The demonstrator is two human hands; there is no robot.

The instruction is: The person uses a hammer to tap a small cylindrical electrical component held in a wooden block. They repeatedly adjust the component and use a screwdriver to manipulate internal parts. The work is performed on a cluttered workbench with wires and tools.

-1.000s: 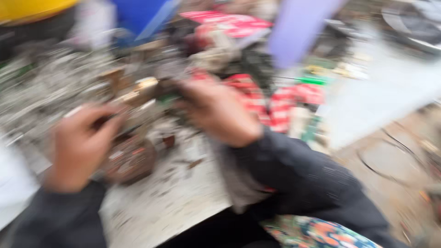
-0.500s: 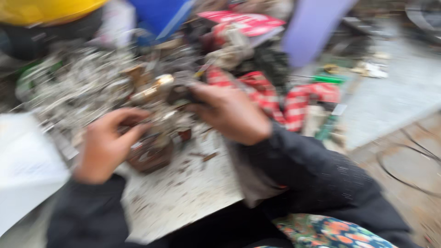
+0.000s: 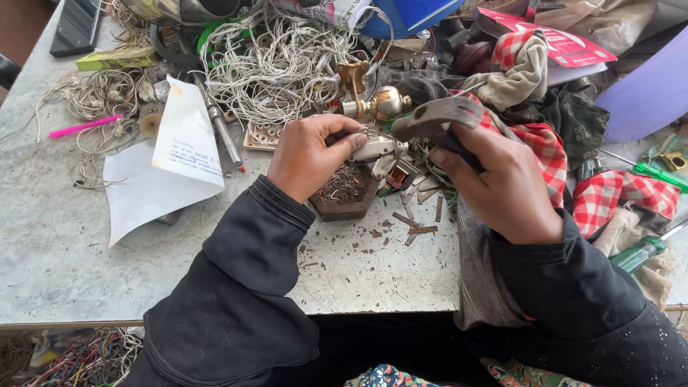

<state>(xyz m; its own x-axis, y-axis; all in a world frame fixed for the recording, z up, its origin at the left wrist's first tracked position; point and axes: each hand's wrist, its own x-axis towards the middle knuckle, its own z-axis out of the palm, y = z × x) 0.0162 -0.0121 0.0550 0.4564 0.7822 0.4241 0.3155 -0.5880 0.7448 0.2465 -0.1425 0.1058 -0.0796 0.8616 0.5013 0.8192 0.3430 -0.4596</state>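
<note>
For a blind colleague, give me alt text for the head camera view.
The left hand steadies a small metal part over a wooden block while the right hand grips a worn tool, on a cluttered workbench.

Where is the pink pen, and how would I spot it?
Look at the grey table, far left side, beyond the folded white paper. The pink pen lies flat beside tangled pale wires. It is the only bright pink stick there.
</note>
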